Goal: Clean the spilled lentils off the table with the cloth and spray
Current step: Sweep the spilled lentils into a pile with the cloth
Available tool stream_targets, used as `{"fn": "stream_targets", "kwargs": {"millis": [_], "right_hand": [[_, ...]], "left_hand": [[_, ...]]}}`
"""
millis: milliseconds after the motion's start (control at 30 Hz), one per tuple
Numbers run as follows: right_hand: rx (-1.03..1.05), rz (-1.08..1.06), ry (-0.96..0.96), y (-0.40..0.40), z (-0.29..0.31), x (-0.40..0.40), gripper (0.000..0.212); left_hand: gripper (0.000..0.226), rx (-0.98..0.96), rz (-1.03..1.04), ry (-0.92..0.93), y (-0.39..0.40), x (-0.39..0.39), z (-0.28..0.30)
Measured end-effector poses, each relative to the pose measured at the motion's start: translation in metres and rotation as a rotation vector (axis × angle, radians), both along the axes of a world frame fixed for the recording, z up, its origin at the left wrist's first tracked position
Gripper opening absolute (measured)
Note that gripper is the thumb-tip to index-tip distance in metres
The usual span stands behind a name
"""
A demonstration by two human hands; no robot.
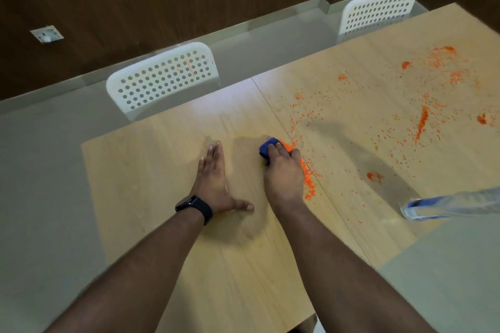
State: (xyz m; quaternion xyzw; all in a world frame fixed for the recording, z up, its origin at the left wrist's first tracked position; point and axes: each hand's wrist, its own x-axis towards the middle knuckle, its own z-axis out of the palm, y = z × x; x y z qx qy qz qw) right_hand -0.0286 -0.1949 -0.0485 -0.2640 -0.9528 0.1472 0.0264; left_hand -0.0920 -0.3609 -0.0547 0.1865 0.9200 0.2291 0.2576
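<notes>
Mostly cloth (266, 149) under right hand (284, 173).

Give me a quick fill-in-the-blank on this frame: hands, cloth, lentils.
1. The right hand presses a ____ cloth on the table.
2. The left hand lies flat, with a dark ____ on its wrist.
3. Most lentils lie to the ____ of the cloth.
4. Two white ____ stand at the table's far side.

Missing words: blue; watch; right; chairs
</notes>
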Motion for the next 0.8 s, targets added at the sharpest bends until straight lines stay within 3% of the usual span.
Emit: {"fn": "stream_targets", "kwargs": {"millis": [100, 300, 433, 533, 800], "right_hand": [[-0.02, -0.015, 0.042, -0.01, 0.009, 0.003, 0.053], [-0.051, 0.244, -0.026, -0.054, 0.006, -0.027, 0.056], [0.042, 0.319, -0.067, -0.049, 0.005, -0.063, 0.046], [0.025, 0.221, -0.059, -0.033, 0.007, -0.08, 0.041], [0.005, -0.217, -0.044, 0.014, 0.003, -0.056, 0.044]], "left_hand": [[0.183, 0.015, 0.006, 0.004, 0.001, -0.009, -0.001], [0.157, 0.041, -0.027, 0.065, -0.005, -0.031, -0.002], [0.175, 0.022, -0.014, 0.027, -0.011, -0.043, -0.001], [0.184, 0.0, -0.01, 0.019, -0.01, -0.045, -0.002], [0.178, 0.016, -0.008, -0.033, -0.006, -0.041, 0.007]]}}
